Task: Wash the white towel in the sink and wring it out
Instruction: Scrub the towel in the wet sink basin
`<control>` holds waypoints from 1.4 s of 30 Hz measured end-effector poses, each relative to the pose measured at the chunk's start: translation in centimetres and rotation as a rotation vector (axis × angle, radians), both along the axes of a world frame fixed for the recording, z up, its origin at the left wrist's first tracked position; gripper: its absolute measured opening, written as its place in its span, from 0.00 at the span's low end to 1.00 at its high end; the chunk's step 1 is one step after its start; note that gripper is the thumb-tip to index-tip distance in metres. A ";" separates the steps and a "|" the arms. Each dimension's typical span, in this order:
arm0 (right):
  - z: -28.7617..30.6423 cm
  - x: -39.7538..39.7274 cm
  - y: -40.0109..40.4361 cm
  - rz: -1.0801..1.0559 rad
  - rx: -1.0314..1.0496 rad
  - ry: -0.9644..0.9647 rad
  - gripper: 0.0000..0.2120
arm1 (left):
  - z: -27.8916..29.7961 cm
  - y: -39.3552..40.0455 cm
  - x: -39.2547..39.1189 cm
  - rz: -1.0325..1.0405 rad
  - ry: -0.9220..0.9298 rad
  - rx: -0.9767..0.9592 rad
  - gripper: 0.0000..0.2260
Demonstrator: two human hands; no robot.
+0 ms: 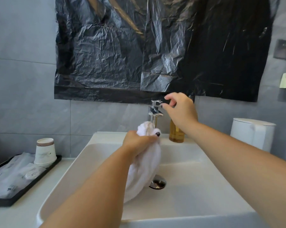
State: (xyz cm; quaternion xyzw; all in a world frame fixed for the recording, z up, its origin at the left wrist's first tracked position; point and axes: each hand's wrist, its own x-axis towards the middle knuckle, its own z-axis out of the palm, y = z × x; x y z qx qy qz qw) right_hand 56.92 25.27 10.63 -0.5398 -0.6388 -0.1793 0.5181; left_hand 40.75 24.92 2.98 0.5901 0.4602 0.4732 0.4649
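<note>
Left hand (135, 140) grips the bunched white towel (145, 163) over the sink (204, 186) basin, under the chrome faucet (154, 112). Right hand (180, 109), fingers loosely spread, reaches the faucet handle. No water visible; washing and wringing judged outstanding.

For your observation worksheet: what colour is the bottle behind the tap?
Amber-yellow bottle, seen in the head view.

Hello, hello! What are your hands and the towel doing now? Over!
Left hand grips bunched white cloth towel over white ceramic sink. Right hand loosely open at chrome tap, contact unclear. Nothing in the way.
</note>
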 end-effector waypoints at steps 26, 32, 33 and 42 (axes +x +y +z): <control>-5.1 -0.2 2.9 0.073 -0.220 1.163 0.07 | -1.6 1.4 1.1 -0.224 -0.068 -0.101 0.10; -7.7 -0.2 1.0 0.723 -1.142 0.598 0.18 | -1.5 1.2 0.8 -0.126 -0.114 -0.039 0.10; -7.4 -0.2 0.8 0.763 -1.169 0.550 0.16 | -1.4 1.3 0.6 -0.083 -0.120 -0.028 0.06; -6.1 -0.1 2.0 0.532 -0.473 0.930 0.10 | 0.3 1.3 3.3 -0.076 0.147 -0.146 0.23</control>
